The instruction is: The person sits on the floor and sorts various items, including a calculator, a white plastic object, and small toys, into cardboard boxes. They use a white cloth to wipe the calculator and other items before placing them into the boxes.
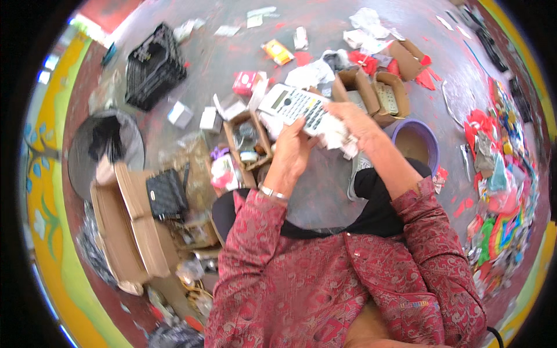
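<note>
Left fingers (297, 126) grip the calculator (288, 102) by its near edge, apparently steadying it; right fingers (339, 110) clutch crumpled white material (335, 134) at its right end.

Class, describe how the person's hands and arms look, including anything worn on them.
The left hand and right hand are both ungloved. A silvery band circles the left wrist; none shows on the right. Both arms wear deep red sleeves with a paler scrolling pattern.
</note>
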`<state>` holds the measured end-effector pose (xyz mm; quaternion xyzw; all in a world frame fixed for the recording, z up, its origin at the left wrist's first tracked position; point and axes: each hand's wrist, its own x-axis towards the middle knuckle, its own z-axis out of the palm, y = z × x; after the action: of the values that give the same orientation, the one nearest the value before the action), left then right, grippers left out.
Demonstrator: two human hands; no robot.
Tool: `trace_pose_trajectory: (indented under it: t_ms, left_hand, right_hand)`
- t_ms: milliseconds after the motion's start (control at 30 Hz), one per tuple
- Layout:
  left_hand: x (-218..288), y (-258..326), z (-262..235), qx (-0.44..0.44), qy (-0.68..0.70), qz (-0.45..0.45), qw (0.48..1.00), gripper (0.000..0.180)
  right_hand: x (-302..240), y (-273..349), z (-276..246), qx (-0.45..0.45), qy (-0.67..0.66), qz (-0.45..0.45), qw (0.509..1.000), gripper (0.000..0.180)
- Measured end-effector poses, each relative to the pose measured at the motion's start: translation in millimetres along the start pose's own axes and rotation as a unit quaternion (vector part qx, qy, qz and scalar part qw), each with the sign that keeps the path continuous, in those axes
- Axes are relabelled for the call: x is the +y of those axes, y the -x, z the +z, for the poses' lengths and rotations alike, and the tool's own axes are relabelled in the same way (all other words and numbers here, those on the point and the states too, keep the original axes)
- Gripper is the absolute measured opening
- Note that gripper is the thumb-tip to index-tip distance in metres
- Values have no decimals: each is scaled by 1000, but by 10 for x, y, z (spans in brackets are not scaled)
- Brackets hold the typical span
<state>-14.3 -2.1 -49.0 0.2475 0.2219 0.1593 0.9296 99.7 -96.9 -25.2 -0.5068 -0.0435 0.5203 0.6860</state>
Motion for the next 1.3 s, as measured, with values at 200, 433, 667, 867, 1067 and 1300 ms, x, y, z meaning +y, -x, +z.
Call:
trace_pose_trajectory:
  t_ms: [200, 433, 667, 867, 1067, 1300]
  left_hand:
    - [-249, 107, 129, -21, -43, -58, 997, 24]
    - [-524, 553, -9, -204, -344, -229, 887, 59]
    - [-701, 702, -70, -485, -633, -73, 599, 35]
    - [-603, 685, -79, -454, -681, -65, 571, 33]
    - [-645, 574, -144, -475, -687, 14, 550, 36]
    - [-463, 437, -321, -167, -605, 77, 775, 40]
  right_hand:
    - [-127, 196, -389, -36, 61, 10, 997, 29]
    - [-46, 215, -474, 119, 115, -2, 986, 29]
    - [50, -102, -703, 202, 168, -28, 965, 28]
    - [-29, -393, -1001, 189, 147, -30, 970, 26]
    - [-125, -66, -727, 94, 96, -40, 990, 36]
    - [-11, 126, -503, 9, 71, -105, 992, 34]
